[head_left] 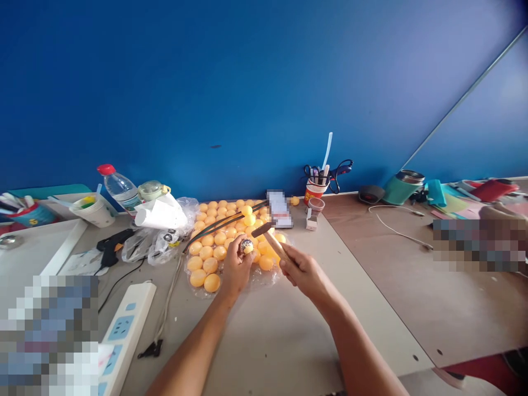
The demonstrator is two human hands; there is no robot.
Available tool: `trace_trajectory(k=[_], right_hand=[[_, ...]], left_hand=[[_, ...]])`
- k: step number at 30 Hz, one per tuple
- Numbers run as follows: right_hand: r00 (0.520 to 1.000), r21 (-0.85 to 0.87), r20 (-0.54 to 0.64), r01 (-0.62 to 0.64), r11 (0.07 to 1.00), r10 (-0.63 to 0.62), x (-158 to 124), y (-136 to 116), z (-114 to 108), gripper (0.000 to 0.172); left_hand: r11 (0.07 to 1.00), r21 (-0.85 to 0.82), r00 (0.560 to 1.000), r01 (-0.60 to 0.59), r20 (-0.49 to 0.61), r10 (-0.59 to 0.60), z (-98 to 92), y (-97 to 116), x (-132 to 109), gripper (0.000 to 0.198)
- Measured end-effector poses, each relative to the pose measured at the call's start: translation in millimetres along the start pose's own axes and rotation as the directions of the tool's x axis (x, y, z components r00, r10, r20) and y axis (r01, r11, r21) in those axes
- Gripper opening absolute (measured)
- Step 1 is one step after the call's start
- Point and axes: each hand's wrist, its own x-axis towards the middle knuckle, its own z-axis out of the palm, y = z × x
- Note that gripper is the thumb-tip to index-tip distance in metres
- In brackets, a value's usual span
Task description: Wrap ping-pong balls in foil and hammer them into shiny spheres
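My left hand (237, 269) is closed around a small ball (246, 246), silvery and speckled on top and yellow-orange below. The fingers cover part of it. In my right hand (305, 272) is a small hammer (276, 243) with a wooden handle and a dark head. The hammer head is close to the upper right of the ball; I cannot tell whether they touch. Beneath and behind both hands lie many orange balls (206, 252) in clear plastic, with dark strips (226, 221) across them.
A phone (279, 209) and a paper cup of tools (315, 188) stand behind. On the left are a power strip (127, 324), a glue gun (113, 247), a bottle (119, 187) and plastic bags. A green flask (403, 188) and another person's arm (509, 223) are at right.
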Motion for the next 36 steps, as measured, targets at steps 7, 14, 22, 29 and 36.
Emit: trace_trajectory(k=[7,14,22,29,36], right_hand=[[0.999,-0.054,0.037,0.014,0.998,-0.012,-0.1,-1.5,2.0,0.010],[0.999,-0.033,0.045,0.005,0.999,-0.004,1.3,5.2,2.9,0.012],[1.000,-0.016,0.004,0.008,1.000,-0.008,2.1,6.2,3.3,0.015],[1.000,0.007,0.019,0.014,1.000,-0.014,0.8,2.5,4.7,0.010],[0.998,-0.057,0.057,0.036,0.998,-0.033,0.0,-0.1,8.6,0.015]], left_hand=[[1.000,0.028,1.000,0.011,0.002,-0.011,-0.6,1.6,0.1,0.042],[0.999,0.033,1.000,0.015,-0.003,-0.015,-1.0,1.0,1.0,0.042],[0.999,-0.018,0.999,0.040,-0.001,-0.040,0.0,2.9,0.5,0.044],[0.993,-0.061,0.995,0.097,0.017,-0.096,0.4,10.1,-1.9,0.045],[0.992,-0.059,0.993,0.114,-0.009,-0.114,-1.1,11.6,0.2,0.046]])
